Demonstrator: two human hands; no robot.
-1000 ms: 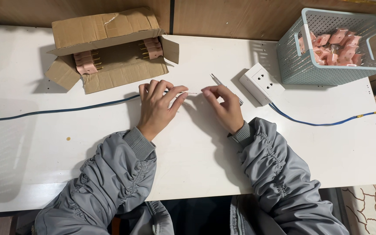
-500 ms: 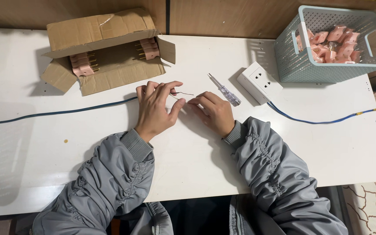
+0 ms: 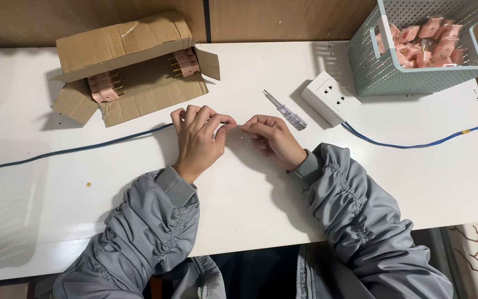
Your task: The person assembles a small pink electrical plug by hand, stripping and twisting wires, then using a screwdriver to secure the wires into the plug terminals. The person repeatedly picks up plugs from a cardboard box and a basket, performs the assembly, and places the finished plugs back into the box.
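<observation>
Change: the right hand (image 3: pixel 275 138) has drawn in toward the left hand (image 3: pixel 199 138), so the fingertips now nearly meet; a second ago they were spread further along the blue cable (image 3: pixel 73 149).
Left hand: fingers curled and pinched together over the cable end at the middle of the white table (image 3: pixel 239 205).
Right hand: thumb and forefinger pinched narrow on something thin, perhaps a bared wire (image 3: pixel 238 126); too small to be sure.
Screwdriver (image 3: pixel 286 111): lies untouched just beyond the right hand.
White socket block (image 3: pixel 330 98): beside the screwdriver, its own blue lead running right.
Cardboard box (image 3: pixel 131 66): open, pink plugs inside, partly hidden by flaps.
Basket (image 3: pixel 416 77): cut off at the top edge.
</observation>
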